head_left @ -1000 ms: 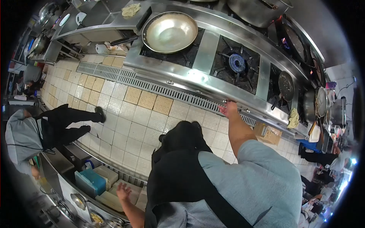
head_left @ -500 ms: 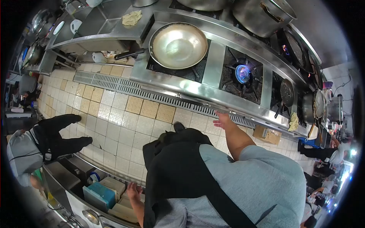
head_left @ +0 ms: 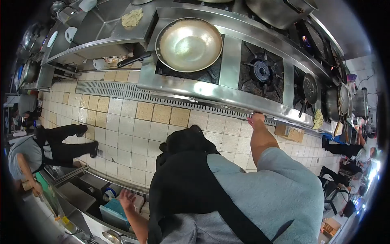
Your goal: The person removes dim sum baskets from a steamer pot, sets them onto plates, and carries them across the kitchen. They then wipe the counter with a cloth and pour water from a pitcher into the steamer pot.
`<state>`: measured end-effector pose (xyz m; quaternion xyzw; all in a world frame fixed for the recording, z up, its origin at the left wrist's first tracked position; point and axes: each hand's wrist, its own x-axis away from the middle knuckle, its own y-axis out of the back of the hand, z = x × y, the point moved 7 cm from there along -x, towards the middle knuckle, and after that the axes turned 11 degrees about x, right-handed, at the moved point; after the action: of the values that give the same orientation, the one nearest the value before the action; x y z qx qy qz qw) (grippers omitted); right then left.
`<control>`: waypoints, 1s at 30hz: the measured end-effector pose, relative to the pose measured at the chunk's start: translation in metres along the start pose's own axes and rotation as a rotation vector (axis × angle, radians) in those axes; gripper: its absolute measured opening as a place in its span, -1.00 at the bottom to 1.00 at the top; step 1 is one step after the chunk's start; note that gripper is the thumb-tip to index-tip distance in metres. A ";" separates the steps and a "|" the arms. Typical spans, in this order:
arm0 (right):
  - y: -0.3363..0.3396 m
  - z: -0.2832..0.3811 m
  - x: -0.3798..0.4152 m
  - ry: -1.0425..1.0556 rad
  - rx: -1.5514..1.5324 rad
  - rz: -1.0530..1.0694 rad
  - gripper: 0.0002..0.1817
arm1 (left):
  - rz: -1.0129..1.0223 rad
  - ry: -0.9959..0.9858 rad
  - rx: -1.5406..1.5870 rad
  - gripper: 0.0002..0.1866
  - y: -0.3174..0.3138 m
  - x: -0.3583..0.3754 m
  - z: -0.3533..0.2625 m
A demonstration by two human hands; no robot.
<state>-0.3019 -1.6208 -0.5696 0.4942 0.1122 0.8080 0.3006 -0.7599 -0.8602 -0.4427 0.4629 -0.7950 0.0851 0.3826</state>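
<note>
My right hand (head_left: 256,118) is at the front edge of the steel stove (head_left: 227,91), its fingers closed at a burner knob below the middle burner (head_left: 261,71). The knob itself is mostly covered by the fingers. No flame shows on that burner. A large frying pan (head_left: 189,45) with a black handle sits on the burner to the left. My left hand (head_left: 127,199) hangs with its fingers apart and nothing in it, above an open refrigerated counter or drawer with a blue-lidded container (head_left: 115,213).
A small black pan (head_left: 310,89) and a yellow cloth (head_left: 318,119) lie at the stove's right. A big pot (head_left: 280,12) stands behind. A steel sink (head_left: 97,26) is at upper left. Co-workers stand at left (head_left: 30,150) and far right (head_left: 361,150). A cardboard box (head_left: 289,133) is on the floor.
The blue flame on the middle burner has gone out. My right hand has moved right and closed at the stove front. My left hand has shifted left over the containers.
</note>
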 end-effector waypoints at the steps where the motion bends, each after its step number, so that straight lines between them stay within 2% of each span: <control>1: 0.002 -0.006 -0.006 -0.024 -0.017 0.044 -0.76 | -0.012 -0.010 0.010 -0.40 -0.011 -0.007 -0.011; 3: -0.004 -0.010 -0.011 -0.023 -0.020 0.135 -0.72 | 0.065 0.000 -0.018 -0.45 -0.022 -0.021 -0.019; 4: -0.003 -0.010 -0.012 0.048 0.020 0.125 -0.65 | 0.033 -0.022 0.014 -0.45 -0.023 -0.025 -0.016; 6: -0.012 -0.018 -0.019 0.147 0.107 0.169 -0.51 | 0.217 0.011 0.115 -0.48 -0.044 -0.030 -0.004; 7: -0.036 -0.059 -0.128 0.586 0.523 0.161 -0.47 | 0.187 -0.011 0.148 -0.48 -0.046 -0.026 -0.002; 8: -0.056 -0.098 -0.214 1.030 0.888 -0.044 -0.39 | 0.159 0.088 0.239 -0.48 -0.052 -0.019 0.009; 9: -0.073 -0.072 -0.120 0.964 1.383 -0.006 -0.35 | 0.138 0.189 0.329 -0.47 -0.056 -0.017 0.028; 10: -0.087 -0.040 -0.005 0.960 1.857 0.082 -0.29 | 0.084 0.162 0.285 -0.47 -0.055 -0.014 0.047; 11: -0.096 -0.039 0.036 0.541 1.333 0.296 -0.35 | 0.030 0.136 0.241 -0.47 -0.050 -0.007 0.067; 12: -0.115 -0.052 0.062 0.133 0.786 0.470 -0.40 | 0.015 0.202 0.219 -0.48 -0.045 0.004 0.083; 13: -0.149 -0.054 0.083 0.249 1.097 0.595 -0.50 | 0.002 0.270 0.195 -0.49 -0.038 0.013 0.100; 14: -0.176 -0.059 0.099 0.369 1.412 0.706 -0.57 | -0.049 0.360 0.154 -0.59 -0.026 0.019 0.122; 16: -0.238 -0.061 0.150 1.267 1.703 1.021 -0.55 | -0.099 0.485 0.146 -0.71 0.000 0.031 0.175; 17: -0.260 -0.059 0.155 1.013 1.705 0.890 -0.53 | -0.099 0.519 0.176 -0.74 0.006 0.032 0.190; 18: -0.283 -0.051 0.171 1.039 1.709 0.891 -0.53 | -0.060 0.427 0.249 -0.74 0.007 0.040 0.181; 19: -0.303 -0.041 0.191 0.970 1.677 0.888 -0.53 | -0.023 0.337 0.314 -0.74 0.007 0.063 0.161; 20: -0.321 -0.034 0.207 0.900 1.646 0.882 -0.52 | -0.027 0.329 0.329 -0.74 0.005 0.075 0.143; 21: -0.346 -0.024 0.223 1.113 1.592 0.838 -0.52 | -0.053 0.227 0.288 -0.79 0.005 0.080 0.121; 22: -0.369 -0.017 0.231 1.137 1.601 0.835 -0.52 | -0.082 0.124 0.248 -0.80 0.008 0.076 0.105; 23: -0.393 -0.010 0.242 1.108 1.611 0.832 -0.54 | -0.086 0.114 0.265 -0.80 0.017 0.055 0.103; 25: -0.442 0.000 0.267 1.102 1.638 0.856 -0.64 | -0.190 0.523 0.527 -0.78 0.047 0.001 0.134; 27: -0.486 0.004 0.291 1.108 1.560 0.859 -0.66 | -0.107 0.402 0.459 -0.81 0.073 -0.063 0.134; 28: -0.503 0.009 0.303 1.108 1.478 0.860 -0.68 | -0.141 0.376 0.348 -0.76 0.080 -0.087 0.122; 29: -0.519 0.006 0.313 0.958 1.472 0.971 -0.64 | -0.174 0.348 0.238 -0.70 0.085 -0.115 0.099; 30: -0.529 0.006 0.327 0.963 1.481 0.971 -0.64 | -0.197 0.289 0.282 -0.62 0.081 -0.129 0.063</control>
<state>-0.2063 -1.0059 -0.5808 0.1696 0.4819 0.6837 -0.5211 -0.8220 -0.7598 -0.5569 0.5702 -0.6632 0.2232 0.4304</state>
